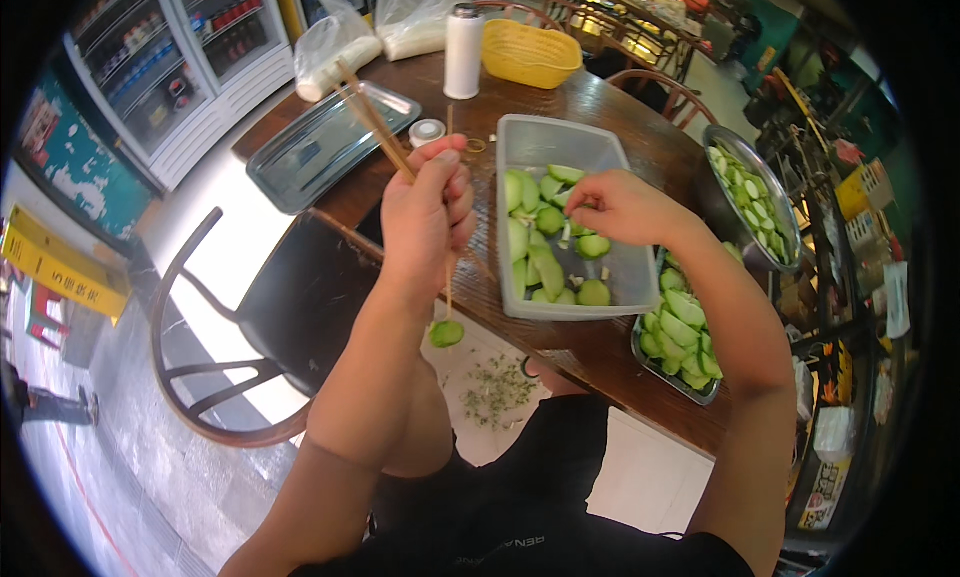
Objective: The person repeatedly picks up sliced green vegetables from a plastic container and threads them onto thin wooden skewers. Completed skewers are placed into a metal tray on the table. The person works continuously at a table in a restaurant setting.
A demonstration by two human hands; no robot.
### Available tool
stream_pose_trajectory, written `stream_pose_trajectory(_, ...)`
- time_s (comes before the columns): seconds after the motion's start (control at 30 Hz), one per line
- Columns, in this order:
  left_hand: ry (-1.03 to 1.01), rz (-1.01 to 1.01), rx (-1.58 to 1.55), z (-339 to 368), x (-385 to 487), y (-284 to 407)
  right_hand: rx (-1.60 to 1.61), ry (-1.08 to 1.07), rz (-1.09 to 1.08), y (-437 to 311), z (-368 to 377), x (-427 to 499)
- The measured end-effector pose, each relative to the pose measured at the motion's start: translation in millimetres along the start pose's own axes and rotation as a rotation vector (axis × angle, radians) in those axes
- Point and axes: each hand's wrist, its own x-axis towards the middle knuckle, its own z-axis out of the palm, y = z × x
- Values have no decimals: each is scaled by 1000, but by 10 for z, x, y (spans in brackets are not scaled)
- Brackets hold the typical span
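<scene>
My left hand [429, 224] is closed around a bundle of thin bamboo skewers [375, 123], which slant up and away. One separate skewer [449, 288] runs down below the fist, with a round green vegetable slice [447, 334] on its lower end. My right hand [626, 206] reaches into a translucent plastic box [566, 136], its fingertips pinched together among green slices [546, 269]. Whether a slice is between those fingertips is hidden. Small pale scraps lie among the pieces in the box.
Beside the box, a metal tray [645, 344] and a steel bowl [712, 202] hold more slices. Another metal tray [300, 183], a white bottle [463, 52], a yellow basket [525, 52] and plastic bags [337, 48] stand on the wooden table. A chair [277, 314] is at left.
</scene>
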Motion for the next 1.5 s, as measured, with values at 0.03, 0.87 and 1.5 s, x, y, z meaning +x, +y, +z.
stream_pose_trajectory(0.03,-9,-7,-7,-9,9,7,6,-45,20,-17,12,3)
stream_pose_trajectory(0.87,-265,-154,317,299,-284,-216,1589,422,24,-447,305,-175)
stream_pose_trajectory(1.5,-258,-157,333,254,-290,-252,1586,439,-42,-602,338,-206)
